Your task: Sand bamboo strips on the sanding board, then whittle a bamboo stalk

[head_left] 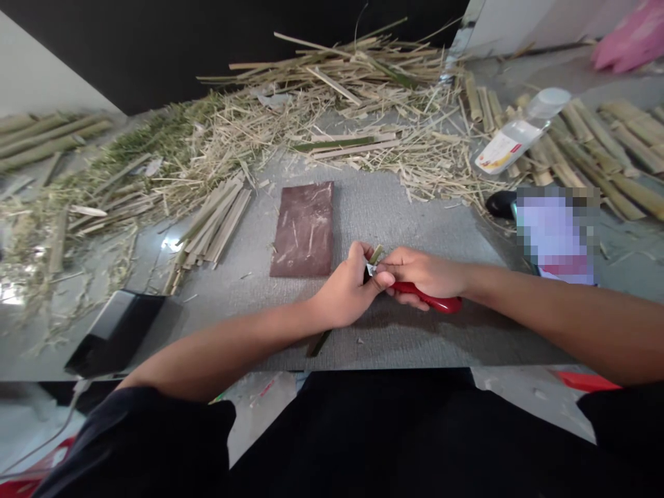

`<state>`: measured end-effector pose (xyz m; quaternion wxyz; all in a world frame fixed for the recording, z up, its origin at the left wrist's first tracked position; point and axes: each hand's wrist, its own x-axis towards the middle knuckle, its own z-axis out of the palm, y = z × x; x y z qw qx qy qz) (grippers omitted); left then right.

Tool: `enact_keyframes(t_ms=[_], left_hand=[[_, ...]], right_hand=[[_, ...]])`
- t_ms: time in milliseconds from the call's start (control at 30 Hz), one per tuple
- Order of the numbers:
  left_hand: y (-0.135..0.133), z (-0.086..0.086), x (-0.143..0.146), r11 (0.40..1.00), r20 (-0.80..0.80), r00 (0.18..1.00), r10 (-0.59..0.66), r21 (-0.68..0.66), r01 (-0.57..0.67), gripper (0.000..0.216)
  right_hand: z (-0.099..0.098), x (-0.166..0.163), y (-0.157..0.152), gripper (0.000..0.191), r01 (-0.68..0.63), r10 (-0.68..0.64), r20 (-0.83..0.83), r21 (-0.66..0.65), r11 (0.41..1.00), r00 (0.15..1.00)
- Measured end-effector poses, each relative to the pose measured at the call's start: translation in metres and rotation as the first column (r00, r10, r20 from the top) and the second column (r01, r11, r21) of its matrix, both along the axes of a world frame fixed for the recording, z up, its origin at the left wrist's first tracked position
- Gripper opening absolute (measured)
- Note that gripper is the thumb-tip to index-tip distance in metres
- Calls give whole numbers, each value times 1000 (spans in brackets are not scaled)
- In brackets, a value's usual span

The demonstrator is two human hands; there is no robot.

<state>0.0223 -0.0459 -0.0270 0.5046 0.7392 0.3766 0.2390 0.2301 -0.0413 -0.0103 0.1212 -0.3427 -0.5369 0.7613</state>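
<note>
My left hand (346,290) is closed around a thin green bamboo strip (318,343); one end pokes out above the fingers and the other runs out below the wrist. My right hand (422,272) is wrapped round a knife with a red handle (436,301). Its short blade meets the strip's top end between my thumbs. Both hands hover over a grey mat (425,221), just right of a dark red-brown rectangular block (303,229).
A bundle of cut bamboo slats (212,228) lies left of the block. Shavings and long splinters (332,90) pile up behind. Split bamboo sticks (606,149) and a clear plastic bottle (519,131) lie at the right. A black box (117,332) sits at the left front.
</note>
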Motion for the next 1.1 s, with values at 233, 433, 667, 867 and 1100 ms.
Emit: enact_keyframes(t_ms=[233, 433, 667, 867, 1100], left_hand=[[-1, 2, 3, 999, 3, 1000, 31, -37, -31, 32], [2, 0, 0, 999, 10, 999, 44, -26, -44, 49], [1, 1, -1, 974, 159, 986, -48, -211, 81, 51], [-2, -1, 0, 980, 150, 987, -59, -181, 86, 39], [-1, 2, 0, 989, 71, 997, 0, -148, 11, 36]], right_hand=[[-9, -14, -23, 45, 314, -316, -20, 195, 929, 948], [-9, -8, -15, 53, 178, -173, -44, 188, 966, 984], [-12, -9, -16, 33, 506, -483, -154, 190, 841, 862], [-14, -12, -16, 23, 561, -529, -195, 190, 806, 826], [-18, -11, -13, 28, 634, -596, -230, 154, 758, 769]])
